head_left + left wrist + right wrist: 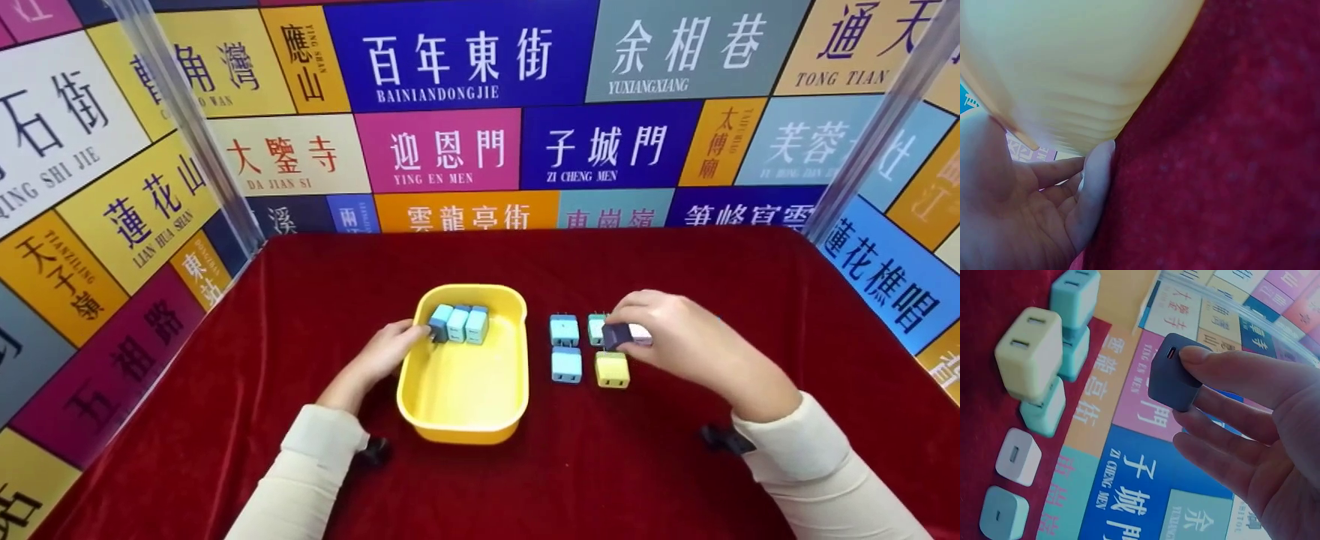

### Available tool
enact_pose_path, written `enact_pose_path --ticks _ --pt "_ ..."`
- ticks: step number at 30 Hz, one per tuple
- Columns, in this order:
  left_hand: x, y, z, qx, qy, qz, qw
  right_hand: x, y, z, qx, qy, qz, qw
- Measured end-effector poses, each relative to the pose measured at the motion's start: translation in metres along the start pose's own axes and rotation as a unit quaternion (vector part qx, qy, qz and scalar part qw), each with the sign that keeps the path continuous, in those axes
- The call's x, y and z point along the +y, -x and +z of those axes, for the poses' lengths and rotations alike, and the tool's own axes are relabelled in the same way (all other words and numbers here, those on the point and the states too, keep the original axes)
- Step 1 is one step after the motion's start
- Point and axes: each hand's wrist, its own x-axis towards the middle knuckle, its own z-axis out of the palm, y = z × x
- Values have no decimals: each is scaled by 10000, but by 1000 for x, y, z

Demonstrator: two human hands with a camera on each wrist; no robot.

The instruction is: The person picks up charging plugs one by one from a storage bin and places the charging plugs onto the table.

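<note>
Right hand (667, 334): right of centre in the head view; thumb and fingers closed in a pinch on one charger.
Held charger: dark grey USB-C charger (1176, 371), raised above the cloth; its port shows in the right wrist view.
Left hand (386, 352): left of centre; grips the tub's left rim, fingers bent against the outer wall; pressure cannot be told.
Container: yellow plastic tub (465, 390), centre of the frame, rounded corners, standing on the cloth.
Tub contents: blue two-tone chargers (457, 328), side by side at the tub's upper left.
Chargers on cloth, head view: two light blue chargers (566, 366), one above the other, just right of the tub; mint charger (597, 330), partly covered by the held one; yellow charger (612, 370), below the mint.
Chargers on cloth, right wrist view: white charger (1019, 457) and pale teal charger (1005, 514), lower left.
Cloth: dark red cloth (570, 480), lower frame.
Backdrop: coloured street-sign panels (457, 60), upper frame and both sides.
Sleeves: cream sleeves (304, 465), lower left and lower right.
</note>
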Motion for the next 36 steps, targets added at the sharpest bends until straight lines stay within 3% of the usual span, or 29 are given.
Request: enact_pose_path --ticks 6,17,28,36 --pt "0 0 0 -16 17 54 10000 5 5 -13 -178 -86 358 9992" --pt "1 1 0 -26 80 12 10000 13 9 -17 -754 -123 838 9936" --pt "2 2 0 -14 -105 71 9999 24 11 -13 -1035 -177 1024 9892" --pt "2 2 0 -47 74 45 10000 32 11 -3 -1207 -193 1094 9865"
